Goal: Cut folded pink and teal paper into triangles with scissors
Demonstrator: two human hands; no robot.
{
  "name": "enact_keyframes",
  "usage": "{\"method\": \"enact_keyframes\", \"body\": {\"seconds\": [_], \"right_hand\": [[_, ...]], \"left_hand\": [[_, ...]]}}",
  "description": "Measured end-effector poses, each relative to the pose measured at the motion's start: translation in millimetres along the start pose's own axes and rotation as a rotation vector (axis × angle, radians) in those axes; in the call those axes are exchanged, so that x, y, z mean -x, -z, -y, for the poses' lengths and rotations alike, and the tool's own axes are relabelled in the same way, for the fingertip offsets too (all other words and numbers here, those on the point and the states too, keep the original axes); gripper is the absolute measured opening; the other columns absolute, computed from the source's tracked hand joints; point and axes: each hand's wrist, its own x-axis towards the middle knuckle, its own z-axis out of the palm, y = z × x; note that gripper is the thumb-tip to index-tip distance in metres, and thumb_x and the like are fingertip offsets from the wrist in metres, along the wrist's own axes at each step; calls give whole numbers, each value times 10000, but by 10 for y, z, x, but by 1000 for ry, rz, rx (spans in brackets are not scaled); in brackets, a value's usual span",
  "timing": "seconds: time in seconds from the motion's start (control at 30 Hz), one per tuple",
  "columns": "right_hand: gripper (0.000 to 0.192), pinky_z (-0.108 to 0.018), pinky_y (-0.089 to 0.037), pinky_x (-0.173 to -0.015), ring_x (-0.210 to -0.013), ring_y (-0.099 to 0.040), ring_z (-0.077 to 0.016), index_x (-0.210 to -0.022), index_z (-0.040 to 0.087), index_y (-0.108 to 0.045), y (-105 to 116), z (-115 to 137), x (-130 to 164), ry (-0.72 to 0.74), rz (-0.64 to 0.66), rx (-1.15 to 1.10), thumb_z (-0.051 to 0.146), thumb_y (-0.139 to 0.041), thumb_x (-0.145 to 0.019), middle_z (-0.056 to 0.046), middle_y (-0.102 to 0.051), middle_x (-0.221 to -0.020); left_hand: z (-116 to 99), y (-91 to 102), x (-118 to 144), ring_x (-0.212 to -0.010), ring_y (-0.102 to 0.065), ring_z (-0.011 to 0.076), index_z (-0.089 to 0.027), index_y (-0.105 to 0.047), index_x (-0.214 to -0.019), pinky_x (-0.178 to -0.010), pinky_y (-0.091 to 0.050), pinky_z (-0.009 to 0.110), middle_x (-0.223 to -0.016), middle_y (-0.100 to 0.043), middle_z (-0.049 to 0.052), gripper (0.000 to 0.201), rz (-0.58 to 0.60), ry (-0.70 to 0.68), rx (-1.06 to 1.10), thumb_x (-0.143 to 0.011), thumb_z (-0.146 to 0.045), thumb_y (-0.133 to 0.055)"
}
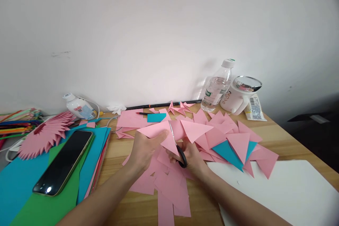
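My left hand (145, 149) pinches a pink paper sheet (156, 129) by its near edge, thumb on top. My right hand (191, 156) grips black-handled scissors (178, 147), whose blades point up and away and are partway into the pink sheet. Both hands hover over the middle of the wooden table (122, 148), above a litter of pink paper offcuts (169, 187). To the right lie several folded pink triangles (238, 141) and two teal triangles (227, 152).
A phone (63, 162) lies on a stack of blue and green paper (23, 183) at the left, beside a pink folded fan piece (45, 134). A glue bottle (78, 107), water bottle (217, 86) and white mug (238, 97) stand by the wall. A white sheet (286, 190) covers the near right.
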Motion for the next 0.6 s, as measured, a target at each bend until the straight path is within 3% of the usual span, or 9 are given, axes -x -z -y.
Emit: {"method": "enact_keyframes", "body": {"seconds": [0.1, 0.2, 0.27, 0.33, 0.43, 0.6], "right_hand": [[239, -217, -327, -425, -417, -447, -100, -678, 164, -544, 9, -6, -15, 4, 19, -84, 290, -728, -591, 33, -538, -456], [493, -204, -356, -420, -392, -461, -92, -970, 169, -509, 17, 9, -22, -14, -7, -162, 266, -756, -554, 64, -548, -474], [565, -193, -365, -410, -386, -480, -87, -1040, 157, -477, 15, 14, -16, -44, 27, -158, 263, -756, -560, 57, -569, -495], [464, -183, -370, -398, -383, -498, -81, -982, 132, -514, 1, 9, -2, -92, 136, -140, 276, -732, -598, 37, -585, -504], [337, -185, -401, -383, -347, -494, -74, -864, 113, -554, -34, -5, 19, -183, 273, -135, 287, -713, -624, 36, -573, -467], [303, -215, -457, -410, -376, -535, -94, -752, 113, -566, -30, -11, 2, -105, 360, -209, 333, -720, -611, 30, -580, -469]], "left_hand": [[5, -9, -1, -585, -582, 164, -143, -606, -670, -540, -464, 269, -647, -645, 30, 147, -5, 15, 16, -629, -273, -662], [-48, -7, -4, -514, -559, 150, -143, -589, -639, -494, -451, 265, -590, -624, 16, 153, -32, 18, 6, -621, -272, -668], [-117, 8, -10, -471, -539, 130, -146, -583, -622, -459, -432, 247, -565, -611, 6, 153, -87, -17, -15, -619, -268, -675], [-199, 17, -17, -430, -523, 121, -153, -585, -594, -415, -404, 234, -529, -597, 6, 165, -98, -31, -51, -633, -289, -669], [-290, -38, -37, -362, -517, 145, -171, -558, -496, -369, -378, 247, -410, -545, 19, 262, 41, 37, -139, -674, -352, -625], [-244, -419, -143, -399, -560, 166, -177, -526, -557, -364, -376, 235, -438, -555, 12, 215, 275, 156, -339, -629, -328, -660]]}}
